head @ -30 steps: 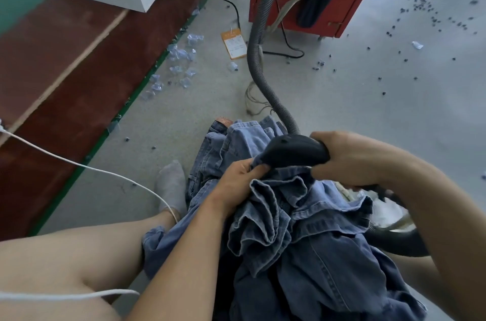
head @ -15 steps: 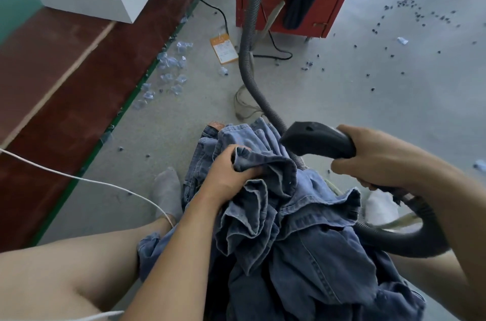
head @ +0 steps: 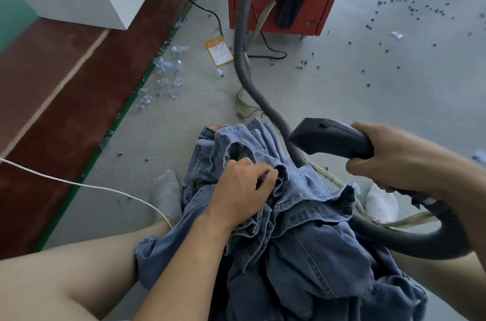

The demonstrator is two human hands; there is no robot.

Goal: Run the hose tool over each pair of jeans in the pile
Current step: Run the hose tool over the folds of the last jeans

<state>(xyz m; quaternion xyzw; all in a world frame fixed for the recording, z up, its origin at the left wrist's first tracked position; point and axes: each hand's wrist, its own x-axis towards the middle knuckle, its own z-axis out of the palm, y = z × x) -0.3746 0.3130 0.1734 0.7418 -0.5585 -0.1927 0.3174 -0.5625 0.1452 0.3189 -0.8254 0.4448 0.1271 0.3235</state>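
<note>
Since the earlier frame you lifted the hose tool off the jeans, right hand fingers wrapping its rigid handle, while left hand fingers bunched the soft, heavy denim's waistband folds.

Your left hand gripping a bunched fold of crumpled blue denim jeans on your lap, your right hand holding the dark grey plastic hose nozzle just above them, its ribbed grey hose running to a red metal cabinet
</note>
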